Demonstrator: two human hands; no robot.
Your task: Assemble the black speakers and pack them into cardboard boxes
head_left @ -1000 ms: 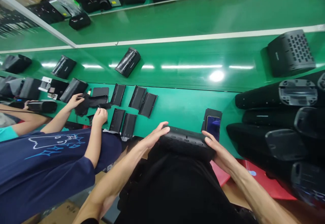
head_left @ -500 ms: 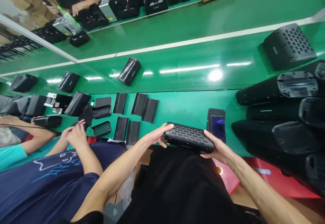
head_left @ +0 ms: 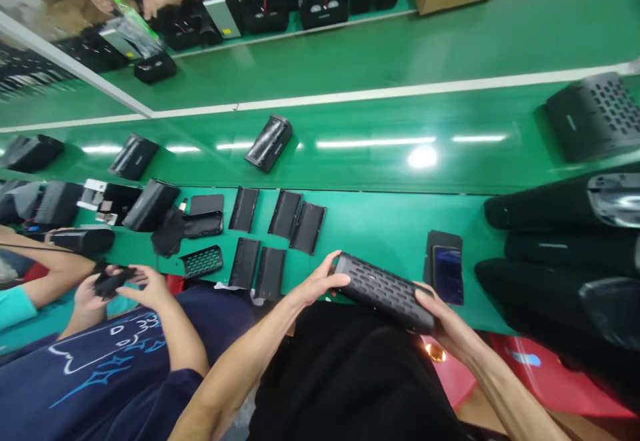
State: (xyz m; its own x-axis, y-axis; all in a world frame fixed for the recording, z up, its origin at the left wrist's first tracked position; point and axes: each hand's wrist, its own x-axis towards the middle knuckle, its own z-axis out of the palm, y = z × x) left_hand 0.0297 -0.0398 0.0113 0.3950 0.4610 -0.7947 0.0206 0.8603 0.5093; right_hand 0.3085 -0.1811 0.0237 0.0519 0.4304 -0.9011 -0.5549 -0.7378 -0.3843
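Note:
A black speaker housing (head_left: 385, 292) with a slotted grille face turned up is held between my two hands, just in front of my body at the table's near edge. My left hand (head_left: 320, 283) grips its left end, thumb on the near corner and fingers behind the far edge. At the other end, my right hand (head_left: 445, 314) is closed around it with the thumb on the grille; its lower fingers are hidden. Just beyond my right hand, a phone (head_left: 449, 274) lies partly over a flat dark panel (head_left: 437, 243).
Several black panels (head_left: 245, 262) lie on the green table to the left. Tall black speakers (head_left: 543, 202) lie stacked at the right. On the conveyor (head_left: 370, 121) rests another black housing (head_left: 270, 143). A co-worker's hands (head_left: 150, 287) hold a dark part at left.
My view has shifted slightly. The left-hand fingers have moved from under the housing to its far edge, and the housing tilts a little differently. The co-worker's hands have moved left with a dark part.

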